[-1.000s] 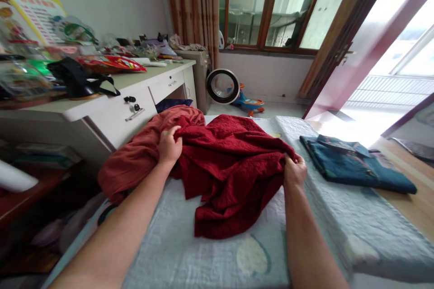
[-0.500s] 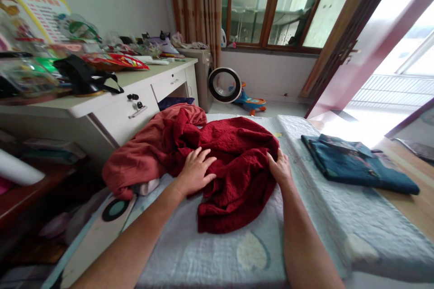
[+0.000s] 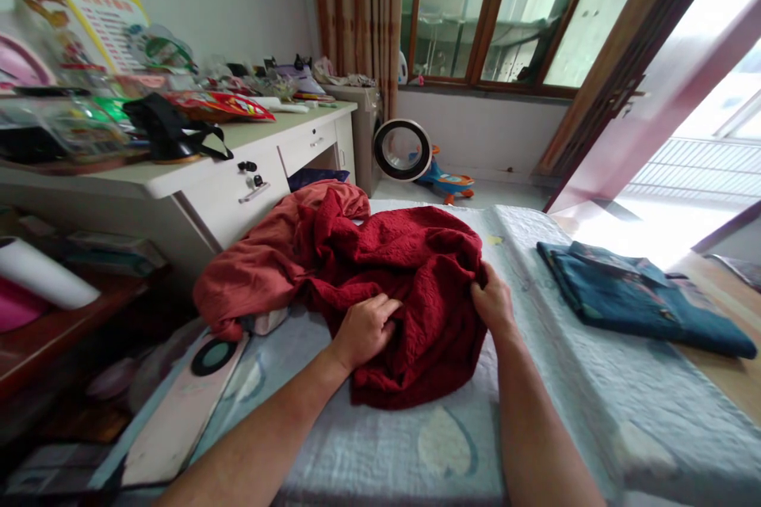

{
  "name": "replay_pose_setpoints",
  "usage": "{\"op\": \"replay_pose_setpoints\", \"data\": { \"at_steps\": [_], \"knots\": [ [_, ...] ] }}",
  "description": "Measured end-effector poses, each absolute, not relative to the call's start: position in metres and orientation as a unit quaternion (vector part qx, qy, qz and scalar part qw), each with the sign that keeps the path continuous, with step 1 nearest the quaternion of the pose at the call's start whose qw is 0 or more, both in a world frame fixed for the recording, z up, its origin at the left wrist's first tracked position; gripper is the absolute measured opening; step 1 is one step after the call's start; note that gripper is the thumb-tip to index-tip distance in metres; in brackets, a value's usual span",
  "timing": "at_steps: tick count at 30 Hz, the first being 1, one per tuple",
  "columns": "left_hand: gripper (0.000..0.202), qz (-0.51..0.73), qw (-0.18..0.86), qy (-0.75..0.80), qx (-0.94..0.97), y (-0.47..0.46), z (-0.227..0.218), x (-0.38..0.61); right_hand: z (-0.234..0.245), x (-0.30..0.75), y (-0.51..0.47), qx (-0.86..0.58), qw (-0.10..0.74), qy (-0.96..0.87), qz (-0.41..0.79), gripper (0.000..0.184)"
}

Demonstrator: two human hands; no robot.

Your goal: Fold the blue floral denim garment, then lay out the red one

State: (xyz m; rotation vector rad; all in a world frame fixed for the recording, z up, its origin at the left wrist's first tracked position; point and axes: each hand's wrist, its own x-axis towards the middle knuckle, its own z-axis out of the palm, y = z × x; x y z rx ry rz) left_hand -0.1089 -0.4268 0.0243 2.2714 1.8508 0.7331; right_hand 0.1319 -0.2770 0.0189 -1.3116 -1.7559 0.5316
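Observation:
A crumpled dark red garment (image 3: pixel 410 253) with a textured weave lies bunched on the bed in front of me; its exact kind does not show. My left hand (image 3: pixel 369 326) is closed on the near left part of it, fingers curled into the cloth. At its right edge, my right hand (image 3: pixel 492 297) pinches the fabric, fingertips partly hidden in the folds. Behind and to the left, a lighter, rust-red piece of clothing (image 3: pixel 255 273) touches the dark red one.
A light blue patterned cover (image 3: pixel 552 364) spreads over the bed. Folded blue jeans (image 3: pixel 642 293) lie at the right. On the left stands a white desk (image 3: pixel 219 206) crowded with items. Beyond the bed are an open washing-machine door (image 3: pixel 403 149) and a blue ride-on toy (image 3: pixel 449 179).
My left hand has moved slightly right and down, its spread fingers now curled into the dark red cloth. My right hand keeps hold of the right edge. The view has shifted slightly left.

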Motion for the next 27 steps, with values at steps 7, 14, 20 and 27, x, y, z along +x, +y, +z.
{"op": "replay_pose_setpoints", "data": {
  "at_steps": [7,14,20,27],
  "knots": [
    [0.023,0.449,0.037,0.574,0.684,-0.429,0.023,-0.112,0.023,0.147,-0.267,-0.599,0.587,-0.508,0.194,0.048],
    [0.024,0.465,-0.093,0.618,0.627,-0.425,0.025,-0.136,0.020,0.117,-0.284,-0.495,0.400,-0.721,0.272,0.049],
    [0.024,0.364,-0.187,0.649,0.641,-0.427,0.034,-0.148,0.022,0.113,-0.300,-0.517,0.160,-0.829,0.140,0.073],
    [0.035,0.300,-0.106,0.635,0.704,-0.423,0.027,-0.151,0.024,0.122,-0.294,-0.535,0.209,-0.802,0.165,0.067]
  ]
}}
